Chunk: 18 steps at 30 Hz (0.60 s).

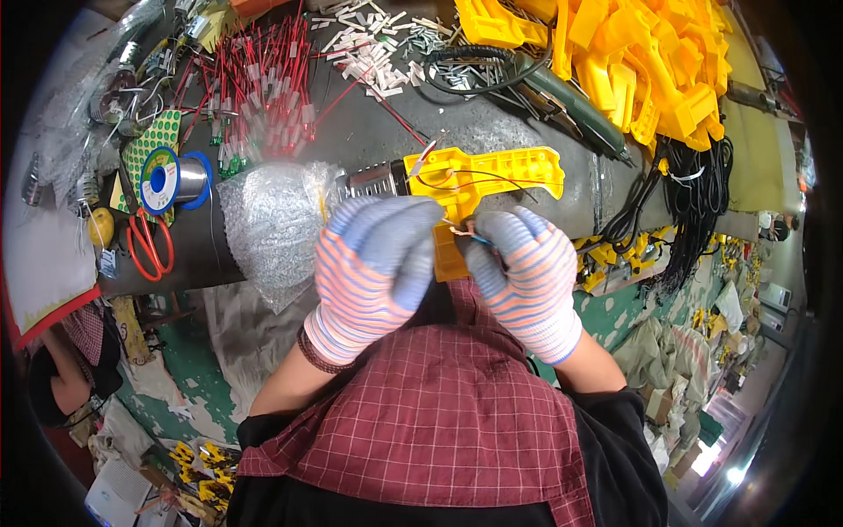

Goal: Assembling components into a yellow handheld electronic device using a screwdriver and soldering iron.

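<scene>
A yellow plastic handle shell [496, 173] lies on the bench in front of me, hollow side up, with thin dark and red wires across it. At its left end sits a metal lamp socket [376, 181], leading to a bundle of bubble wrap [272, 215]. My right hand [527, 285] is closed, pinching a thin blue wire [479, 239] with a bare copper end. My left hand [373, 263] is closed too, its slightly blurred fingertips at the copper end. Both gloves are striped. A flat yellow part [449, 255] shows between the hands.
Red-wired small parts [263, 97] and white sleeves [364, 53] lie at the back left. A solder spool [176, 182] and orange-handled scissors [149, 246] are at left. A green tool [571, 105], yellow shells [632, 61] and black cables [698, 202] are at right.
</scene>
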Each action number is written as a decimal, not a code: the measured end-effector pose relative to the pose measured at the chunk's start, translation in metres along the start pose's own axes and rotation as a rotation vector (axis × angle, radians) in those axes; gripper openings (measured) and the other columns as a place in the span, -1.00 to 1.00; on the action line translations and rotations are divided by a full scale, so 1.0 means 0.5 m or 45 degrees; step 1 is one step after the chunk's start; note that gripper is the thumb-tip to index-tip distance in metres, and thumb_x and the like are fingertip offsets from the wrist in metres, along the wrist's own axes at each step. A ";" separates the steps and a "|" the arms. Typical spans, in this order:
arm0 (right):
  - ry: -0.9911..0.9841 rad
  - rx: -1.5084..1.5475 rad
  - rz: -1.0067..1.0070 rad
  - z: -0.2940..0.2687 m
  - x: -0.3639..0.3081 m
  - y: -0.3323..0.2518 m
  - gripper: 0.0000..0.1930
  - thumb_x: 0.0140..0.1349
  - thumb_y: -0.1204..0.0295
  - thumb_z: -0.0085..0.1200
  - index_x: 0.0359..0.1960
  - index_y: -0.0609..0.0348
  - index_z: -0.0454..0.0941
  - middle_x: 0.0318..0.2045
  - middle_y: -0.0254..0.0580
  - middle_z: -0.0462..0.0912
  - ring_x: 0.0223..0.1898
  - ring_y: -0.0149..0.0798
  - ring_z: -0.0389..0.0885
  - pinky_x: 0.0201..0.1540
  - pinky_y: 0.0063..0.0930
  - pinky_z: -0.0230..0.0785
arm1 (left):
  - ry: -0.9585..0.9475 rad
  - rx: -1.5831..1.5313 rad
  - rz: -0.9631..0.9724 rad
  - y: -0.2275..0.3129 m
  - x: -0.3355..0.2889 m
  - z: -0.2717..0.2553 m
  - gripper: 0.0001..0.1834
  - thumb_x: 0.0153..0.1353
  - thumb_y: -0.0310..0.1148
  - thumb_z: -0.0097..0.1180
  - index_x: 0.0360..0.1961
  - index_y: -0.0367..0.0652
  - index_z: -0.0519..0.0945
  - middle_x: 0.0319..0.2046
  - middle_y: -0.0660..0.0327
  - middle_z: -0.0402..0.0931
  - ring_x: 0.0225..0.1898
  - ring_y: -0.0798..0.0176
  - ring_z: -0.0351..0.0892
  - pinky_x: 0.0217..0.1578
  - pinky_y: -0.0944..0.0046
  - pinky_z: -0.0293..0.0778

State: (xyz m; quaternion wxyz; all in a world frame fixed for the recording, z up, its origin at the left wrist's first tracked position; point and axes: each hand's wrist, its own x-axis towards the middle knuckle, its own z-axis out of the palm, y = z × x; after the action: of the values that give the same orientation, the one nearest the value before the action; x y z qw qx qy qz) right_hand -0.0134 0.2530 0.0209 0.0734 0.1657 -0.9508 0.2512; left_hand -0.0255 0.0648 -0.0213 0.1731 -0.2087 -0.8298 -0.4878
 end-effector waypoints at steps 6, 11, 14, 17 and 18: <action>0.238 0.261 0.102 0.011 0.000 -0.004 -0.85 0.07 0.48 0.22 -0.29 0.15 0.62 -0.48 -0.07 0.62 -0.46 0.03 0.61 -0.39 -0.20 0.45 | -0.108 0.421 0.165 0.006 0.018 0.020 -0.76 0.05 -0.49 0.23 -0.20 -0.12 0.63 -0.30 0.19 0.59 -0.23 0.03 0.55 -0.13 0.05 0.44; 0.013 0.290 0.255 0.018 0.010 0.001 -0.71 0.15 0.44 0.16 -0.07 0.20 0.60 -0.43 0.00 0.65 -0.42 0.06 0.64 -0.36 -0.20 0.47 | 0.019 0.368 0.045 -0.005 0.024 0.023 -0.87 0.12 -0.48 0.23 -0.28 -0.14 0.58 -0.31 0.16 0.59 -0.25 0.00 0.54 -0.15 0.05 0.42; -0.023 0.189 0.231 0.031 0.010 0.014 -0.62 0.19 0.40 0.14 0.04 0.26 0.55 -0.40 0.08 0.66 -0.39 0.08 0.66 -0.34 -0.22 0.49 | -0.016 0.412 0.041 0.000 0.027 0.024 -0.85 0.10 -0.48 0.24 -0.27 -0.13 0.58 -0.32 0.17 0.59 -0.28 0.00 0.52 -0.20 0.04 0.40; -0.042 0.453 0.507 0.031 0.007 0.027 -0.63 0.22 0.38 0.14 0.03 0.30 0.55 -0.41 0.05 0.66 -0.42 -0.03 0.68 -0.33 -0.30 0.49 | -0.028 0.419 0.034 0.004 0.033 0.026 -0.83 0.08 -0.47 0.27 -0.28 -0.09 0.59 -0.34 0.18 0.59 -0.33 0.01 0.50 -0.26 0.05 0.37; -0.136 0.576 0.786 0.005 0.021 0.011 -0.64 0.24 0.37 0.16 0.01 0.33 0.56 -0.44 -0.05 0.67 -0.45 -0.24 0.67 -0.31 -0.42 0.49 | -0.019 0.428 0.059 0.006 0.037 0.027 -0.83 0.07 -0.46 0.29 -0.29 -0.08 0.59 -0.36 0.19 0.59 -0.34 0.01 0.49 -0.28 0.06 0.36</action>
State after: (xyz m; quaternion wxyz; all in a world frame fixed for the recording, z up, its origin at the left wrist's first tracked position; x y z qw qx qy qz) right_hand -0.0251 0.2532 0.0188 -0.0937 -0.1036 -0.8791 0.4557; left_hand -0.0407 0.0811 -0.0164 0.2108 -0.1995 -0.8958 -0.3366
